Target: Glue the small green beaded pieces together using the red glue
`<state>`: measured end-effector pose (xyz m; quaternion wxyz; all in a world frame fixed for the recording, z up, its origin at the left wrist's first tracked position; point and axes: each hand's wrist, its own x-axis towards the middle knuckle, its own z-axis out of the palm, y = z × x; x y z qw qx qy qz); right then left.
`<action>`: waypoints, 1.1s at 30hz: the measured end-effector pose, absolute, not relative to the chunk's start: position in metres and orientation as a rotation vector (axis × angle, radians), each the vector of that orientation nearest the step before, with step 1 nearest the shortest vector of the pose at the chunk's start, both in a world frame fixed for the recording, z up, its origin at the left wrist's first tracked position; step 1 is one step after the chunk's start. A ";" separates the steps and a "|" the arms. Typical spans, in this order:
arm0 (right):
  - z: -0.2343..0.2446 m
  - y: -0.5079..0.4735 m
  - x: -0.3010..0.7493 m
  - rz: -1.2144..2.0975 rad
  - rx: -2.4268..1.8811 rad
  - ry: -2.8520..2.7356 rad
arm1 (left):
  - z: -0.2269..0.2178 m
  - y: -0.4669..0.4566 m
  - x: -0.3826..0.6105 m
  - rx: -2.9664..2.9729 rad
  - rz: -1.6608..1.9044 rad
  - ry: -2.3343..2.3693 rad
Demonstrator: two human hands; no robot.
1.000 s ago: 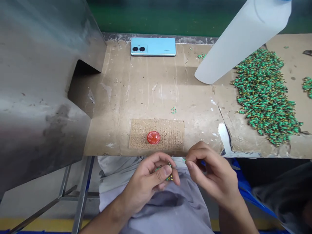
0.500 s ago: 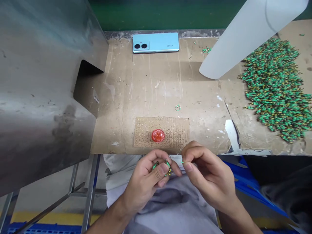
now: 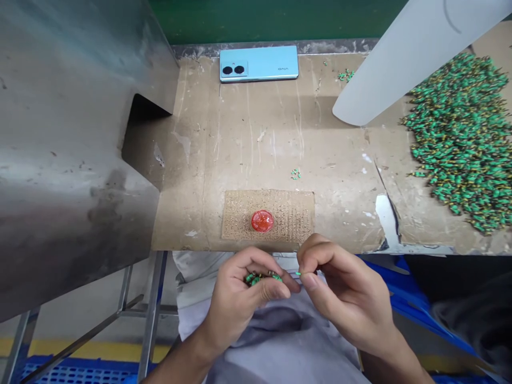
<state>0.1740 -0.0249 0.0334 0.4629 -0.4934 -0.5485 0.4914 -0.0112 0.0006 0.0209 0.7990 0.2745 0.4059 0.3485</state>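
In the head view, both hands are working low in front of the table's near edge, over the person's grey-clad lap (image 3: 288, 346). The left hand (image 3: 240, 301) is curling closed, with its thumb pressing over a small bunch of green parts (image 3: 256, 277) that are lying against its bent fingers. The right hand (image 3: 346, 298) is pinching a single green piece (image 3: 298, 273) between thumb and forefinger, with its other fingers folded loosely. That piece is sitting just beside the left thumb tip, so the two hands are nearly touching.

On the table (image 3: 248, 149), which is covered with scuffed cardboard, a rough tan mat (image 3: 292, 213) is lying at the near edge, and a red disc (image 3: 262, 221) is resting on it, just beyond the hands. A few stray green bits (image 3: 295, 173) are lying a little past the mat. A large heap of green parts (image 3: 464, 138) is spreading across the table's right side, well apart from the hands. A white sheet (image 3: 400, 58) is slanting in from the upper right. A light blue phone (image 3: 259, 63) is lying face down at the far edge. A grey metal housing (image 3: 68, 149) is filling the left side.
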 end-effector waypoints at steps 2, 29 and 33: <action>0.034 -0.024 0.173 1.233 -1.219 -1.343 | 0.022 0.002 -0.010 0.627 0.777 0.886; 0.044 -0.019 0.179 1.588 -1.183 -1.383 | 0.020 -0.004 -0.013 1.475 1.082 1.007; 0.045 -0.017 0.181 1.617 -1.164 -1.410 | 0.023 -0.001 -0.012 1.486 1.067 0.970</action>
